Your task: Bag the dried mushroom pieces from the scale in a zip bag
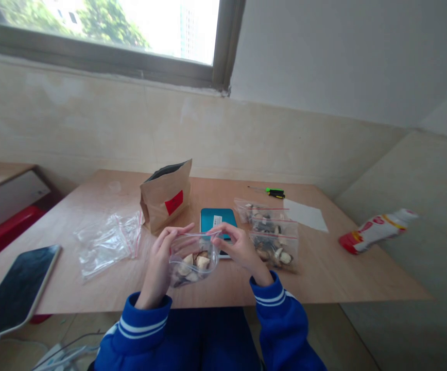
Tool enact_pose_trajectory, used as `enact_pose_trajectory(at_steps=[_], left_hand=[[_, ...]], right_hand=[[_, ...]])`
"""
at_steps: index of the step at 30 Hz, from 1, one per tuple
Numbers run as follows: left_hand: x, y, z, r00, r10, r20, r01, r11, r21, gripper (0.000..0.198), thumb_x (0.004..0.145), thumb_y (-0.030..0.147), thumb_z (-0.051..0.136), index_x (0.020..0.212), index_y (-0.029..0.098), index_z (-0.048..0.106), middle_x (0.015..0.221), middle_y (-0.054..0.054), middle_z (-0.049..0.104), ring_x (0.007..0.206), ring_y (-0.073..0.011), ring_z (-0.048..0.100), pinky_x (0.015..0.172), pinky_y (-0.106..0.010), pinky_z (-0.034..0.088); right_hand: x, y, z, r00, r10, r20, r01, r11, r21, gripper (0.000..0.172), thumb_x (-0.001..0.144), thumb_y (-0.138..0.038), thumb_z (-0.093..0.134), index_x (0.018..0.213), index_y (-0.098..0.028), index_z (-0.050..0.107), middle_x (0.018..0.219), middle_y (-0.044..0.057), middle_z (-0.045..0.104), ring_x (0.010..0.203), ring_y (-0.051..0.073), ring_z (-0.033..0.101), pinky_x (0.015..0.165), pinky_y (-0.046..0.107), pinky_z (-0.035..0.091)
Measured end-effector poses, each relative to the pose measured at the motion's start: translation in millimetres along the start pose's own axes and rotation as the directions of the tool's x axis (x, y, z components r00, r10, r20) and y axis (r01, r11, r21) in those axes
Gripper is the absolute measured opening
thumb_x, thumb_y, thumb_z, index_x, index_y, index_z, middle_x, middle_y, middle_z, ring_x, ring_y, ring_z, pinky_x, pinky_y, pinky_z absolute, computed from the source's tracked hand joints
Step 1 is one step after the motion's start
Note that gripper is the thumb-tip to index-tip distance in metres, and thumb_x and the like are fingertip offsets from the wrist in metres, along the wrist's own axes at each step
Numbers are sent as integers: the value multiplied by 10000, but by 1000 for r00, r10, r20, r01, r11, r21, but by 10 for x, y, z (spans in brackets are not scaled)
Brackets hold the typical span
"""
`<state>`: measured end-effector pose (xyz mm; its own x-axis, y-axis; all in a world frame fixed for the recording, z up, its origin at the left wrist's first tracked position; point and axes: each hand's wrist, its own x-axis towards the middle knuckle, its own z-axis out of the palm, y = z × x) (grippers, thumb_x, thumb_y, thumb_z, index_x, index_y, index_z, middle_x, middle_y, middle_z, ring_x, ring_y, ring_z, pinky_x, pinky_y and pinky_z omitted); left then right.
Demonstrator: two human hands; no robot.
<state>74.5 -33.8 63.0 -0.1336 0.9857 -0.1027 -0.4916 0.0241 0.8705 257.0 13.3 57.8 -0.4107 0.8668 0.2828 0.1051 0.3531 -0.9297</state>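
Note:
A clear zip bag (193, 268) with pale and brown chunks like dried mushroom pieces in it is held up between both hands over the table's front part. My left hand (160, 257) grips its left side, with fingers along the top edge. My right hand (239, 247) pinches the rim at the upper right corner. The bag's mouth looks parted. Just behind it lies a flat device with a teal top (207, 219), partly hidden by the hands. Filled zip bags (275, 247) lie in an overlapping row right of my right hand.
A brown paper bag (161, 198) stands open behind my left hand. Clear bags (109, 242) lie to the left, near a tablet (15, 288). Screwdrivers (275, 192), white paper (306, 214) and a red-and-white bottle (378, 231) are at the right.

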Motion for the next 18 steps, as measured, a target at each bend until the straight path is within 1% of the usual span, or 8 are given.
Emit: enact_pose_trajectory(at_steps=[3,6,8,11,13,15,17,18], left_hand=[[-2,32,32,994,-50,94,51,999,-9,291,804,439,577,871,158,608,1208,-131,662,967,-294,690,875,-471,525],[3,9,33,991,-63,118,68,997,-35,375,823,508,529,896,153,626,1147,-144,692,996,-293,681,959,-479,468],[2,-28,19,989,-71,126,78,996,-46,454,835,573,474,920,157,637,1138,-147,696,1033,-297,666,960,-478,466],[-25,-90,12,979,-60,194,67,997,-27,604,820,668,419,1018,148,653,1153,-160,686,1112,-309,623,929,-464,489],[-62,-124,34,974,-13,224,10,1000,15,596,796,651,499,1079,147,646,1144,-154,691,1126,-300,613,935,-442,488],[-107,-153,75,978,73,196,-93,991,95,492,787,558,599,1075,163,648,1116,-125,704,1100,-274,626,936,-401,489],[-145,-179,118,978,167,126,-187,967,175,387,796,489,629,1027,181,659,1041,-85,721,1044,-241,647,896,-347,508],[-158,-193,133,977,197,85,-211,956,204,360,802,487,623,989,183,664,977,-68,726,993,-229,662,855,-326,523]], right_hand=[[-22,-33,63,985,-22,-170,21,1000,-5,328,793,-511,647,770,-184,645,753,19,646,726,149,598,677,262,472],[-19,-84,99,933,-21,-360,12,1000,-27,364,798,-521,629,665,-189,562,594,-25,555,564,113,521,561,234,425],[-12,-109,99,871,-7,-491,-6,1000,-25,381,800,-529,619,646,-195,518,530,-49,495,493,95,460,503,217,382],[-8,-108,74,754,31,-656,-19,999,26,398,795,-543,615,641,-200,483,484,-72,433,447,83,405,458,204,332],[-17,-87,57,697,64,-714,-15,997,74,418,790,-553,615,626,-203,456,468,-79,411,432,78,389,444,200,316],[-44,-66,48,668,85,-739,-17,995,99,435,782,-561,620,614,-204,438,460,-80,411,426,77,385,441,200,317],[-99,-54,48,667,94,-739,-23,994,105,441,782,-572,614,616,-203,440,460,-77,417,426,78,388,442,203,321],[-137,-52,50,680,93,-727,-21,994,107,439,783,-581,607,625,-200,455,467,-74,425,430,81,396,445,205,327]])
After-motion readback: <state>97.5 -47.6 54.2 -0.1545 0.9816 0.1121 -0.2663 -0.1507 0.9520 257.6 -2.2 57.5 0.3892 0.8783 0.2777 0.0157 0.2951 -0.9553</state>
